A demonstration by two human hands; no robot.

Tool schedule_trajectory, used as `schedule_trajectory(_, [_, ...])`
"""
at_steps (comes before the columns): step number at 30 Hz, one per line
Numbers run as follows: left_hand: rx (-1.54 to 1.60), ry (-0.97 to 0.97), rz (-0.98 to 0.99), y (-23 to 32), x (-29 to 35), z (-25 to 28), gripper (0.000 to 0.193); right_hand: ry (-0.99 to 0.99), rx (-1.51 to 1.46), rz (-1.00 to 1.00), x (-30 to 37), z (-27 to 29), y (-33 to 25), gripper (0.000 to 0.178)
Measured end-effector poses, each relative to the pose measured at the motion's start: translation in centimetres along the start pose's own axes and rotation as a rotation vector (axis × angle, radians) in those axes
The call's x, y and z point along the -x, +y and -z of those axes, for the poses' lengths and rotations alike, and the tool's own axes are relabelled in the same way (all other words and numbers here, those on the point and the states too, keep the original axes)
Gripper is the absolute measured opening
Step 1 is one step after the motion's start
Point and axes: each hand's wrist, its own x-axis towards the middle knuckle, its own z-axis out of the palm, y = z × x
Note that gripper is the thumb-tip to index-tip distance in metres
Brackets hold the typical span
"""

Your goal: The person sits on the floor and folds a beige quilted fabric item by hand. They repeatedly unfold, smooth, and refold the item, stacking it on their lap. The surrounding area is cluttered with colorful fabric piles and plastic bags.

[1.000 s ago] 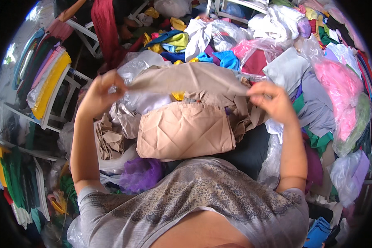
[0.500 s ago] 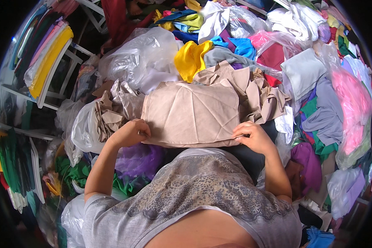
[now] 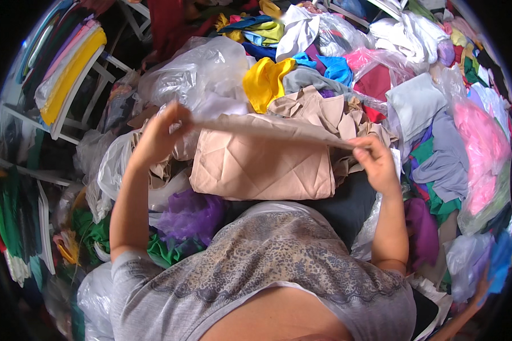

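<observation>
A beige fabric piece (image 3: pixel 273 129), seen almost edge-on and blurred, is stretched between my two hands above my lap. My left hand (image 3: pixel 169 129) pinches its left end, smeared a little by motion. At the other end, the fingers of my right hand (image 3: pixel 376 159) close on a corner. Under it, more beige cloth (image 3: pixel 261 170) with crease lines lies flat across my lap; how many layers it has is hidden. Just beyond, a crumpled heap of beige cloth (image 3: pixel 310 105) rests against the pile.
Surrounding me are clear plastic bags (image 3: pixel 193 74), a yellow cloth (image 3: pixel 264 82), a grey cloth (image 3: pixel 444 153) and a pink bagged bundle (image 3: pixel 483 153). White racks (image 3: pixel 79 102) with folded fabrics stand at left. Another person's arm (image 3: pixel 463 318) with blue cloth (image 3: pixel 500 261) enters at lower right.
Both hands have risen away from my lap and slightly apart, lifting a beige fabric piece off the cloth beneath. Another person's arm with blue cloth has appeared at lower right.
</observation>
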Motion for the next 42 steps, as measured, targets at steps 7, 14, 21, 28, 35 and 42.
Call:
schedule_trajectory(7, [0.355, 0.177, -0.479, 6.7, -18.7, 3.6, 0.027, 0.419, -0.199, 0.234, -5.1, 6.9, -8.8, 0.02])
schedule_trajectory(14, [0.324, 0.247, -0.432, 14.2, -28.4, 1.0, 0.015, 0.534, -0.311, 0.29, -6.5, 10.7, -16.3, 0.03])
schedule_trajectory(21, [0.109, 0.331, -0.43, 17.1, -31.5, -2.1, 0.025, 0.57, -0.396, 0.181, -6.7, 14.3, -17.0, 0.033])
schedule_trajectory(28, [0.073, 0.275, -0.363, 17.6, -31.3, -3.4, 0.042, 0.588, -0.482, 0.115, -6.6, 16.1, -15.8, 0.037])
schedule_trajectory(35, [0.097, 0.215, -0.324, 17.7, -30.1, -2.5, 0.053, 0.568, -0.502, 0.109, -7.2, 16.7, -14.8, 0.042])
schedule_trajectory(42, [0.155, 0.217, -0.3, 17.2, -29.6, -2.4, 0.046, 0.582, -0.534, 0.109, -7.3, 16.3, -14.3, 0.032])
